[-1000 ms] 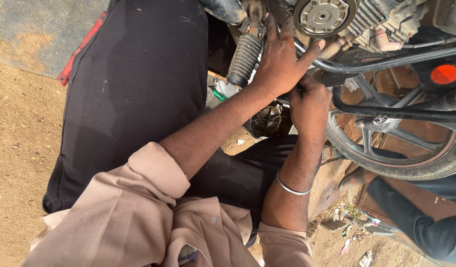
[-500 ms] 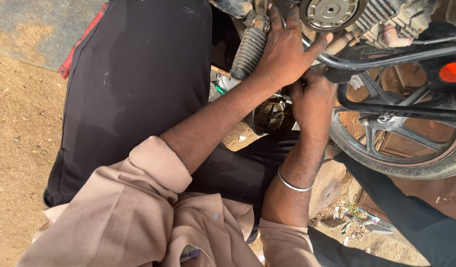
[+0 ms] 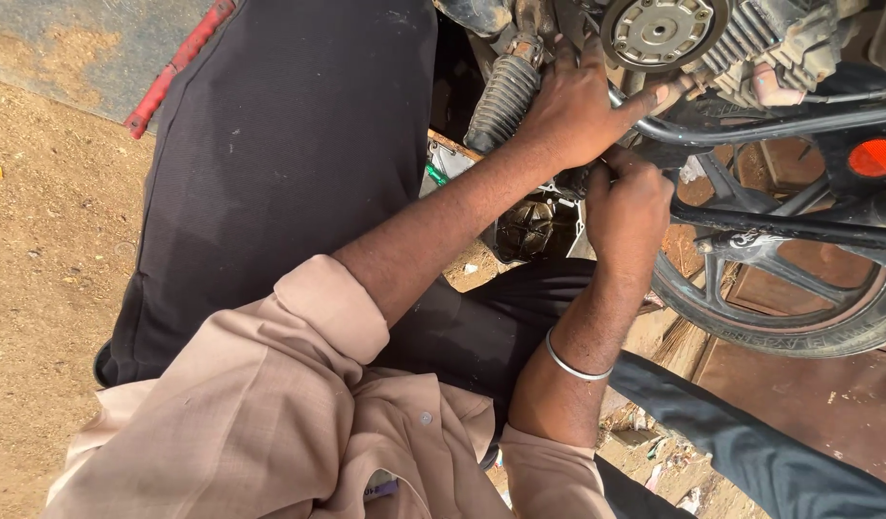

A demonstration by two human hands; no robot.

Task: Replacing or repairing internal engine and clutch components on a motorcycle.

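Observation:
My left hand (image 3: 577, 106) lies spread on a motorcycle's underside, fingers beside a ribbed black rubber boot (image 3: 500, 96) and thumb stretched toward a black frame tube (image 3: 750, 130). Just below it my right hand (image 3: 627, 207), with a metal bangle (image 3: 575, 365) on the wrist, is curled into a fist under that tube. What it grips is hidden by the fingers. A round grey engine cover (image 3: 659, 29) sits right above both hands. A dark greasy metal part (image 3: 531, 229) lies under my forearms.
A large black padded seat (image 3: 279, 163) with a red edge fills the left middle. A spoked wheel with its tyre (image 3: 798, 332) and a red reflector (image 3: 875, 157) are at right. A dark blue clothed limb (image 3: 750, 447) crosses the lower right. Sandy ground (image 3: 39, 250) lies at left.
The view has drifted slightly. Both hands stay at the same spot on the motorcycle, left spread above, right clenched below.

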